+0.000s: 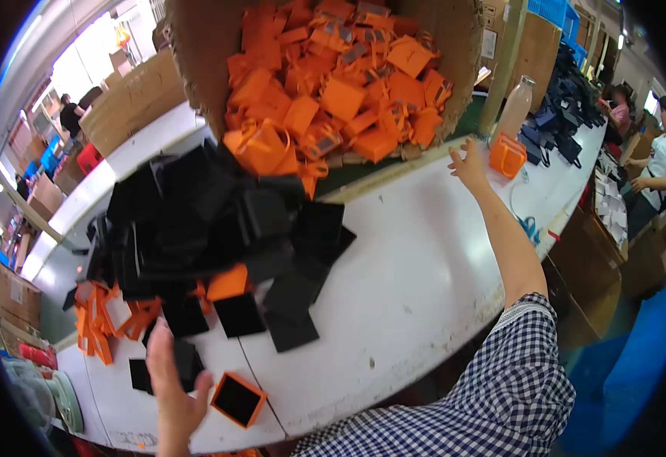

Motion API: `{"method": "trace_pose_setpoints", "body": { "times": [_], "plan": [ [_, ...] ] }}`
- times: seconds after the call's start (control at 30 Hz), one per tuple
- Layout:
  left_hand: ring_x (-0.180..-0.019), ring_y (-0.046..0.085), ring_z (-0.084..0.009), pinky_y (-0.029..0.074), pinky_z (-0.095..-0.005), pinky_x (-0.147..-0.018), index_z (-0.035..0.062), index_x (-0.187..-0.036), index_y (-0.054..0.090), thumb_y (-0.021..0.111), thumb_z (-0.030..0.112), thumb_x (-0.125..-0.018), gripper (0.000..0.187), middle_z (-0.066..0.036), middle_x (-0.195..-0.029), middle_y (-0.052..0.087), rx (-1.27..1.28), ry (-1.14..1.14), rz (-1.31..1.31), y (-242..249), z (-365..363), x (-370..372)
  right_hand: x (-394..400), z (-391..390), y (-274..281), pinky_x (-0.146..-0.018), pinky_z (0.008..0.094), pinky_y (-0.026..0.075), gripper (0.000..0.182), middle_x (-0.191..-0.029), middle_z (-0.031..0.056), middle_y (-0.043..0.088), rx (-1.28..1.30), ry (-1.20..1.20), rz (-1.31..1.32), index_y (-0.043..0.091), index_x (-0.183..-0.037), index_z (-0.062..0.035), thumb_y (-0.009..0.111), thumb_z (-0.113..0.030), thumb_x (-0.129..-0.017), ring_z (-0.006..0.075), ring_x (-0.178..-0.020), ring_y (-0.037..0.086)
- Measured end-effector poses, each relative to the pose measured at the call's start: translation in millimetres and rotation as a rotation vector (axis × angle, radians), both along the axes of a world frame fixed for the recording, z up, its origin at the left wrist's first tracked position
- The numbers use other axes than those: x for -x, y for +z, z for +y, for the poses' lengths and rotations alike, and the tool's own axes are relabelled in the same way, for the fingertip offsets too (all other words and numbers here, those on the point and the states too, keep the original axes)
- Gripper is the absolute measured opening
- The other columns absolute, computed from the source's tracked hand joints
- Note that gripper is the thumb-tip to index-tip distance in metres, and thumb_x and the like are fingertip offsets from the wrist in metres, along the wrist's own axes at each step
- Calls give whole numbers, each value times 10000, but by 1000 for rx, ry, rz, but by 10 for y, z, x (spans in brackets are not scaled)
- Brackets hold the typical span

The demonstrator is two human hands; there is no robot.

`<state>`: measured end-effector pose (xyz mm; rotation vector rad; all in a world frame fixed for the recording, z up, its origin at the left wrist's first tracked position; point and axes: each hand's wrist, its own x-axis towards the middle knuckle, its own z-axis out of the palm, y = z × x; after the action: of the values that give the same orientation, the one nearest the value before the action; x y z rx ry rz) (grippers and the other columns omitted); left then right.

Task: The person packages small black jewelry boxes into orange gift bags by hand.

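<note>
My left hand hovers over the near left of the table with thumb and fingers apart, holding nothing. Just right of it lies a small orange box with a black inside. Close by are loose black square pieces and a big heap of black pieces. My right hand reaches far out across the table, fingers spread and empty. An orange gift bag with a ribbon handle stands upright just to its right, apart from the fingers.
A large carton full of small orange bags opens toward me at the back. A bottle stands behind the single bag. Orange pieces lie at the left. Dark bags are piled at back right, where people work.
</note>
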<state>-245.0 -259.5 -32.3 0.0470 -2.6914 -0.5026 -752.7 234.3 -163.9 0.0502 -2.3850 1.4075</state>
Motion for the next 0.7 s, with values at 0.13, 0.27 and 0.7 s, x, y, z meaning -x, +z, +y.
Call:
{"method": "trace_pose_setpoints", "body": {
  "times": [0.13, 0.27, 0.7],
  "plan": [
    [-1420, 440, -364, 344, -459, -1170, -4, -1569, 305, 698, 103, -874, 805, -259, -1568, 391, -33, 51, 126, 624, -500, 1137, 764, -23, 262, -572, 336, 597, 673, -1317, 252, 596, 302, -138, -21, 405, -1452, 43, 707, -294, -954, 259, -788, 750],
    [-1363, 512, -329, 418, -461, -1107, 7, -1602, 216, 726, 369, -939, 912, -274, -1516, 451, -179, 129, 79, 1008, -1832, 3017, 1351, 145, 142, -564, 379, 591, 275, -836, 190, 711, 230, -165, 19, 677, -1098, 3, 606, -235, -979, 282, -749, 751],
    [-954, 650, -175, 529, -353, -839, -18, -1309, 561, 678, 489, -940, 638, -103, -1121, 690, -570, 161, 5, 972, -1667, 4919, 652, 67, 262, -609, 408, 512, 184, -696, 161, 656, -87, -174, -102, 670, -1005, 30, 589, -134, -981, 319, -665, 663]
  ]
}}
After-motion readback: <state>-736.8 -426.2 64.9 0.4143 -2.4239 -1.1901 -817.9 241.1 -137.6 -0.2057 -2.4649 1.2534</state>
